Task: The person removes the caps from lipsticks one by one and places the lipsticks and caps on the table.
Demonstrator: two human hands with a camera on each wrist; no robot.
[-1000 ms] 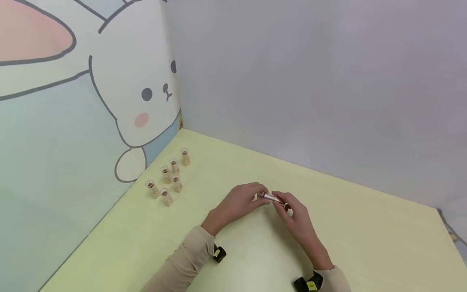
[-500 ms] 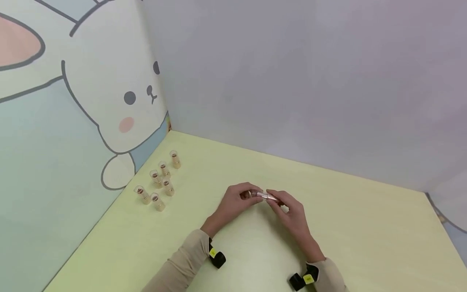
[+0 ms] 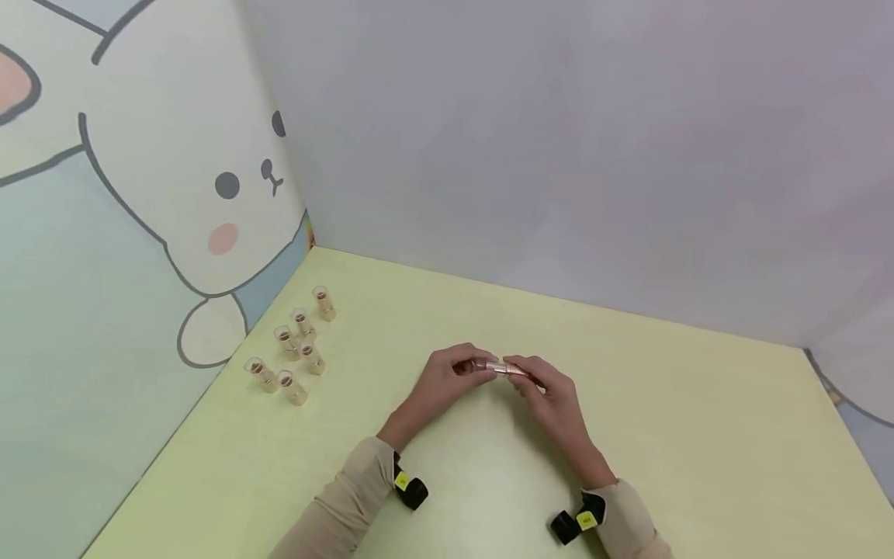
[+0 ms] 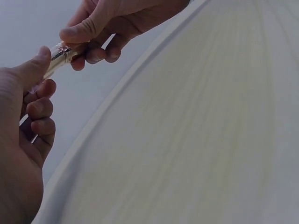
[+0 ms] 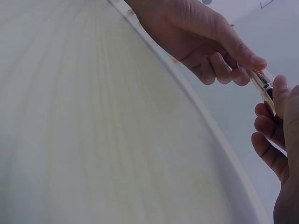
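Shifted left in view: one tube point(image 3: 501, 367), pinched by my left hand point(image 3: 442, 382) and right hand point(image 3: 553, 394), apparently steadying both ends.

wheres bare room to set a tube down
Widest: the table between the right grip and right edge. Another lies beyond both grips, before the back wall. A smaller patch separates the left grip from the six standing tubes. Crowded: among those tubes, beside the painted wall, and around the held tube between the grips.
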